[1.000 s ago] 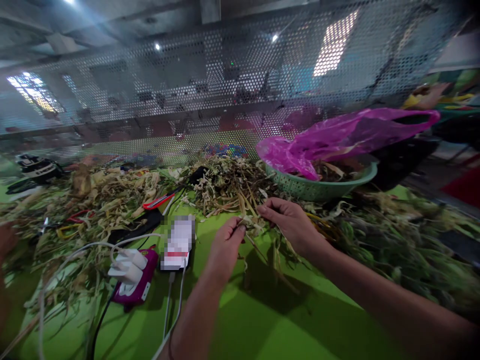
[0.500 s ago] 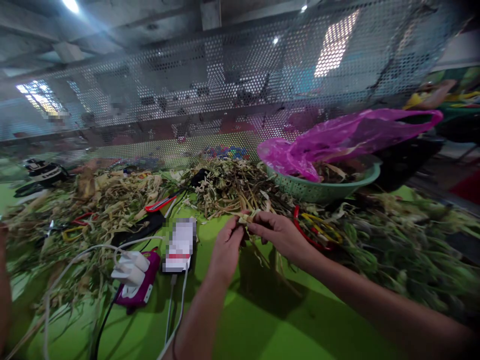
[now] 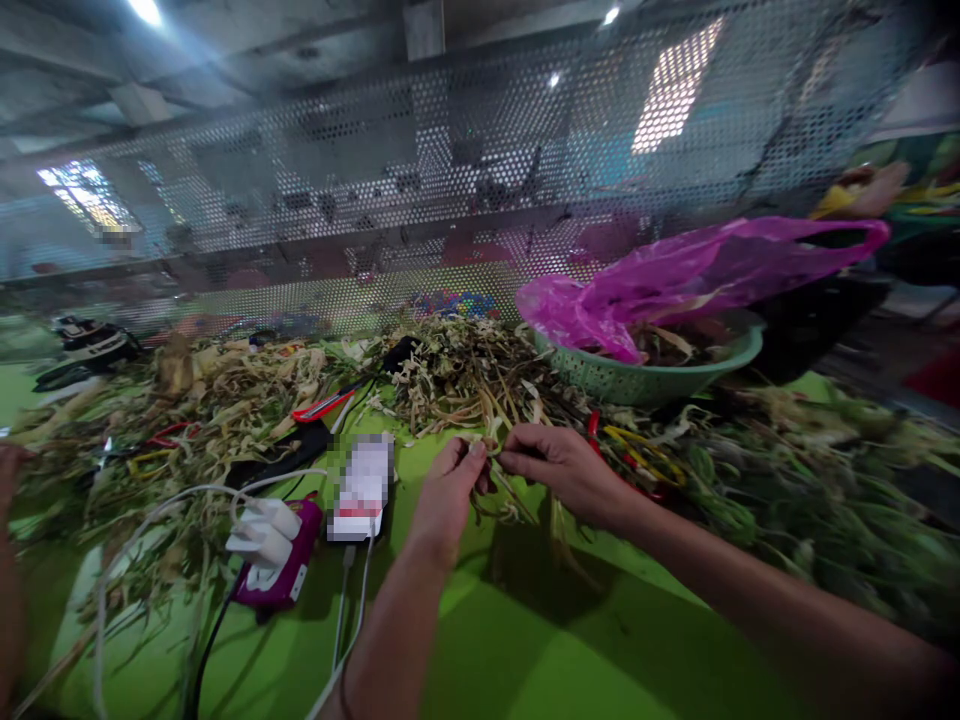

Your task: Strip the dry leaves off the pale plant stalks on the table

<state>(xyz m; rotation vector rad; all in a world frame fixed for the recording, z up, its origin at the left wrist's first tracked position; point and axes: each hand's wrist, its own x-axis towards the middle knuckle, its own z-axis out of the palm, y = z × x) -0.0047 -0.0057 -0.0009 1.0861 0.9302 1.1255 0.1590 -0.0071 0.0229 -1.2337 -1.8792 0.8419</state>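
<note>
With forearms reaching in from the near edge of the green tabletop (image 3: 525, 650), I'm holding my left hand (image 3: 454, 475) and my right hand (image 3: 559, 465) close together, pinching a pale plant strand (image 3: 495, 445) between my fingertips above the bare green surface. Just beyond my hands a heap of dried stalks (image 3: 457, 375) is bordering that space, while the phone (image 3: 361, 487) is lying to the left of my left hand and the green basket (image 3: 660, 375) is sitting beyond my right.

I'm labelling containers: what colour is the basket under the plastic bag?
Light green basket, seen best in the head view.
</note>
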